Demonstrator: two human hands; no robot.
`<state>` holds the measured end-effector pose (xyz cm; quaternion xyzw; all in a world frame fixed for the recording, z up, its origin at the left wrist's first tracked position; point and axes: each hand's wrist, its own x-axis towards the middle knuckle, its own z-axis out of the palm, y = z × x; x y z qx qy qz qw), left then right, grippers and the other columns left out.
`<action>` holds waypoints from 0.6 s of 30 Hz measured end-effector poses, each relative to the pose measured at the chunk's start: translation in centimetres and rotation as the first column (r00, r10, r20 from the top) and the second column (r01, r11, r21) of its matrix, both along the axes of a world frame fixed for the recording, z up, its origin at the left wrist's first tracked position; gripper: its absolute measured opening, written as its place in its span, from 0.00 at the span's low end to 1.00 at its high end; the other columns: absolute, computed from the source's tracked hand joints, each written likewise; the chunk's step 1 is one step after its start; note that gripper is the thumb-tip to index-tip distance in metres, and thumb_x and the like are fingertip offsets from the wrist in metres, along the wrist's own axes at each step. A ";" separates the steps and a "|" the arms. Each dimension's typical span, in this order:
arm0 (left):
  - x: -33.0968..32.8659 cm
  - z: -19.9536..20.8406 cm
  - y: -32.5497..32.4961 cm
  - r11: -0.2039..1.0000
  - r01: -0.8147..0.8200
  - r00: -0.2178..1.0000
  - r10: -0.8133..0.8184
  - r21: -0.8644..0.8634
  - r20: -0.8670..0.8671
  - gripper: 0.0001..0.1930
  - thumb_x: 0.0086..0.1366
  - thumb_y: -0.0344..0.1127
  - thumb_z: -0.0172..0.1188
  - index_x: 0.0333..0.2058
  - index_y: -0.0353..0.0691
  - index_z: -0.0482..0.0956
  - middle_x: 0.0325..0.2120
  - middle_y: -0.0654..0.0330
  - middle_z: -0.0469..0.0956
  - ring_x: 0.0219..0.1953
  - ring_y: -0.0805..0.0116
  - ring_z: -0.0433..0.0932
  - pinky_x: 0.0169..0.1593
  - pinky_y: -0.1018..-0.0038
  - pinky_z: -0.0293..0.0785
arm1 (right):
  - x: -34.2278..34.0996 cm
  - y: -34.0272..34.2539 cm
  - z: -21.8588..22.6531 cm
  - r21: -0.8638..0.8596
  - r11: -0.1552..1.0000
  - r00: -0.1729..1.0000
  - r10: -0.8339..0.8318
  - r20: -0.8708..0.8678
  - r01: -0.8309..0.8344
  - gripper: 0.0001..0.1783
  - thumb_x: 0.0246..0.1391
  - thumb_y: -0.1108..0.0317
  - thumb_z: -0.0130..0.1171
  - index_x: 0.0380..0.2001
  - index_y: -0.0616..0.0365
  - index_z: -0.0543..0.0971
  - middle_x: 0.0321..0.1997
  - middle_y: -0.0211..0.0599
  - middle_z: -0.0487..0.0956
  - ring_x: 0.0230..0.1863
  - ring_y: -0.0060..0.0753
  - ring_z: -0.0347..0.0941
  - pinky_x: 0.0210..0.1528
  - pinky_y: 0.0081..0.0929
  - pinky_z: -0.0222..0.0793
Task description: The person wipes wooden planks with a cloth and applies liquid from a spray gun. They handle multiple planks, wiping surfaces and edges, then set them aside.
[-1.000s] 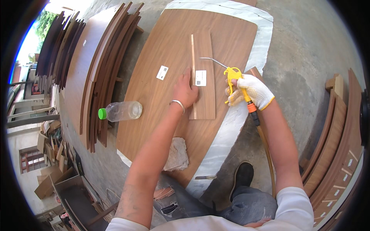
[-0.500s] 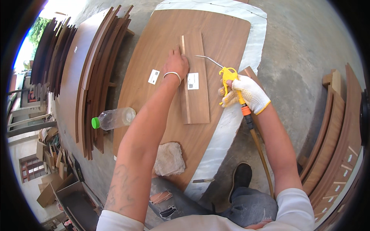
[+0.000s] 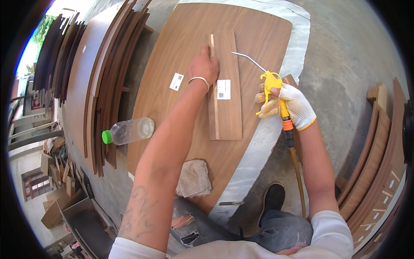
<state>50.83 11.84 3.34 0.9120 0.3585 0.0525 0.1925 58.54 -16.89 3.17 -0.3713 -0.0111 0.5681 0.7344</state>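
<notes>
My bare left hand (image 3: pixel 203 69), with a white band at the wrist, rests against the left edge of a narrow wooden board (image 3: pixel 228 116). Its index finger is stretched out along that edge; the other fingers are partly hidden. The board carries a white label (image 3: pixel 224 90) and lies on a large brown wood panel (image 3: pixel 254 30). To the right, my gloved right hand (image 3: pixel 293 103) is closed round a yellow air blow gun (image 3: pixel 272 81). The gun's thin bent metal nozzle points left toward the board, apart from it. A hose (image 3: pixel 296 172) runs down from its orange coupling.
A clear bottle with a green cap (image 3: pixel 129 131) lies at the panel's left edge. A folded cloth (image 3: pixel 193 178) is near my knee. Stacked panels (image 3: pixel 108 82) stand at left, and more boards (image 3: pixel 366 159) at right. Another white label (image 3: pixel 176 81) is on the panel.
The whole view has shifted slightly, so panel and board appear farther right. The blow gun has moved a little right, away from the board. My left hand stays at the board's edge.
</notes>
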 end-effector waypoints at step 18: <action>-0.1 0.0 0.2 0.998 -0.036 0.999 0.036 -0.048 -0.014 0.26 0.64 0.42 0.55 0.60 0.43 0.72 0.44 0.44 0.85 0.48 0.40 0.83 0.54 0.52 0.76 | -0.5 0.2 0.8 -0.088 0.994 0.996 0.064 0.068 -0.058 0.21 0.62 0.67 0.65 0.53 0.67 0.75 0.45 0.55 0.84 0.40 0.48 0.86 0.45 0.51 0.87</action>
